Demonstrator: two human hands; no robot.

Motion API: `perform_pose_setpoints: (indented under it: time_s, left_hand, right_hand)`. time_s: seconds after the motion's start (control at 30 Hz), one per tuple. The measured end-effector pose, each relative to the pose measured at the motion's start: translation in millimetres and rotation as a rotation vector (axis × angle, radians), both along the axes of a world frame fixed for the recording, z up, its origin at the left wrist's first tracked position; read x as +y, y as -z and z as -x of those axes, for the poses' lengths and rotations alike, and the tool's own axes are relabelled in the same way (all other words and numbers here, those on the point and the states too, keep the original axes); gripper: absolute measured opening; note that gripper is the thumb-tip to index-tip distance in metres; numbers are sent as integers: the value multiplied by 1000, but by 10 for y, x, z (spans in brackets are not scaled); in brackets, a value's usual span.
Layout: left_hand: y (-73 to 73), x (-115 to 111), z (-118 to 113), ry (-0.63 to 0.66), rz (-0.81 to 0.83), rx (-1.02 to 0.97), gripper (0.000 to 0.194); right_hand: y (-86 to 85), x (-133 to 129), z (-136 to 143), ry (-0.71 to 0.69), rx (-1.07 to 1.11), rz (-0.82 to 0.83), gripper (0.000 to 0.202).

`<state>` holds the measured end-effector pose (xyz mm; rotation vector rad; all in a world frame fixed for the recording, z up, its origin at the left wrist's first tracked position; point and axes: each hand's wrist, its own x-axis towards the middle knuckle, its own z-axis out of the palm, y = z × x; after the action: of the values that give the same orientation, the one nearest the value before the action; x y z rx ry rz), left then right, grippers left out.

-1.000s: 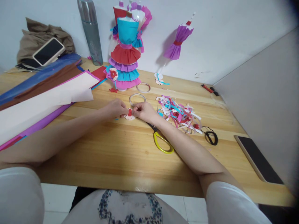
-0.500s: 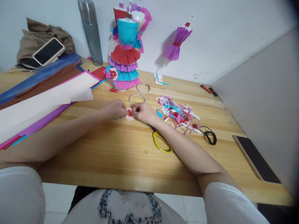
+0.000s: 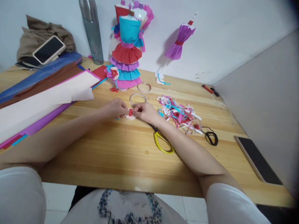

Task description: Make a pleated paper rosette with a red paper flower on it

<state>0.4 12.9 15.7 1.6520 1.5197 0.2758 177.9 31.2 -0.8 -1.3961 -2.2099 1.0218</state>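
On the table [image 3: 112,158], the scissors [image 3: 166,152] lie with the yellow handle nearest me. Beyond it, the left hand [image 3: 117,108] and right hand [image 3: 147,112], fingers closed, pinch opposite edges of the white rosette [image 3: 130,115], red at its centre. I cannot tell whether it touches the tabletop. Scraps [image 3: 178,112] lie to the right. Two rings [image 3: 130,99] lie behind the hands; farther back stands the tiered dress [image 3: 127,53].

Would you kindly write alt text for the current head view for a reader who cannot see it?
A person's bare left hand and right hand hold a small, round, white-and-red pleated rosette over a pale wooden table. Yellow-handled scissors and multicoloured paper scraps lie to the right; a figure in a tiered, ruffled dress stands behind.
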Motion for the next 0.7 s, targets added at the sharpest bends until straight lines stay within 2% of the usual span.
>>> perform_pose_setpoints:
  time_s: [0.1, 0.23, 0.5, 0.7]
  left_hand:
    - [4, -6, -12, -49, -21, 24, 20]
    - [-21, -13, -18, -41, -29, 24, 21]
    - [-110, 72, 77, -87, 46, -63, 20]
    - [-68, 77, 104, -90, -18, -62, 23]
  right_hand:
    - [6, -11, 3, -2, -26, -5, 10]
    - [18, -12, 0, -1, -34, -33, 10]
    - [10, -12, 0, 10, -36, -29, 11]
    - [-7, -10, 4, 5, -10, -11, 13]
